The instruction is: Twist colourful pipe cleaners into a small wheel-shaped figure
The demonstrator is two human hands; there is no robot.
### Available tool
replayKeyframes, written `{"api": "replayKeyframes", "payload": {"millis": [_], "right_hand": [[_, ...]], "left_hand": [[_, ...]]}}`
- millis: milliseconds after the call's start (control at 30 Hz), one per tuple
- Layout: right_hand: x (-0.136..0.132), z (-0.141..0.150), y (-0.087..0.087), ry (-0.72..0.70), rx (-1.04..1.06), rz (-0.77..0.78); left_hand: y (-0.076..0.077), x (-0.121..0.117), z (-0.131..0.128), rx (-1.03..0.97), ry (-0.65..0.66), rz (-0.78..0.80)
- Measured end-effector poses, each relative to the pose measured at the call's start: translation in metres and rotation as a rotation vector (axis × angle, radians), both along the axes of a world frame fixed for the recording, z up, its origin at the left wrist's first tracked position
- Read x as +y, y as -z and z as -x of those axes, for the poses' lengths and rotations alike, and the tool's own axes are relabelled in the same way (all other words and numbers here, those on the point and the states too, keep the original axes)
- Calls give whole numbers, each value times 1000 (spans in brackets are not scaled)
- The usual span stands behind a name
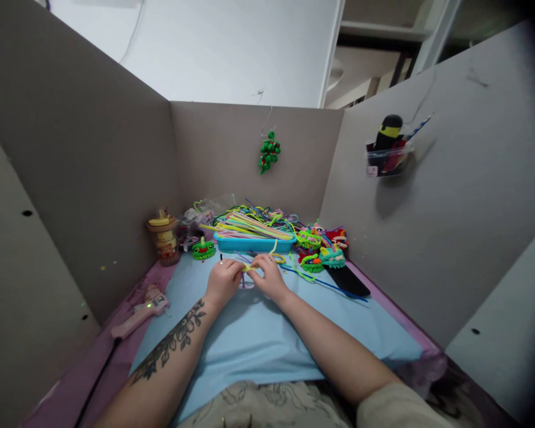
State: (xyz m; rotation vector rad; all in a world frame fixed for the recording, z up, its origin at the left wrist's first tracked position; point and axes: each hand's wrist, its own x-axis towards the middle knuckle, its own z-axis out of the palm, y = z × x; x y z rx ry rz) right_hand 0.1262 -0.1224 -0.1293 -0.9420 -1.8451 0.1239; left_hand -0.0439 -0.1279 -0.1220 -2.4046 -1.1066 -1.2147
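My left hand [224, 282] and my right hand [268, 277] meet over the middle of the blue cloth [267, 339]. Between their fingertips they pinch a yellow pipe cleaner [248, 268], and a pale yellow length of it stands up behind my right hand. Purple and white pipe cleaner pieces [246, 285] show just below the fingers; whether they are held or lie on the cloth, I cannot tell. Behind the hands sits a blue tray [254, 244] heaped with pipe cleaners in many colours [256, 226].
Left are a pink glue gun [140, 315] with a lit green light, a brown-lidded cup [164, 241] and a green frog-like piece [203, 248]. Right are several fuzzy figures [332, 257], a dark blade-like strip [348, 282] and a blue pipe cleaner [330, 286]. Grey panels [258, 154] enclose three sides.
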Motion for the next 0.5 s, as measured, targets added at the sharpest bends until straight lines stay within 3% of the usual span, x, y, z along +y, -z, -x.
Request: {"api": "replayKeyframes", "payload": {"millis": [500], "right_hand": [[-10,6,-3,199,-343,-243]], "left_hand": [[1,-6,-6,6,-64,-9]]}}
